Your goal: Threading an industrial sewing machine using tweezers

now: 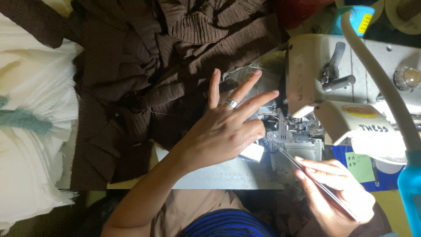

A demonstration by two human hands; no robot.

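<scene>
My left hand (228, 123), with a ring on one finger, rests spread beside the needle area (280, 129) of a cream overlock sewing machine (333, 87); its index finger and thumb pinch at something small by the presser foot, too small to make out. My right hand (337, 193) grips long metal tweezers (302, 169), whose tips point up into the needle area. A heap of brown crinkled fabric (153, 74) lies to the left of the machine, under my left wrist.
A stack of white fabric (35, 131) fills the left edge. A pale bent lamp arm (381, 74) with a blue base (410, 193) crosses the right side. A green note (359, 166) and a ruler strip (223, 177) sit near the table's front edge.
</scene>
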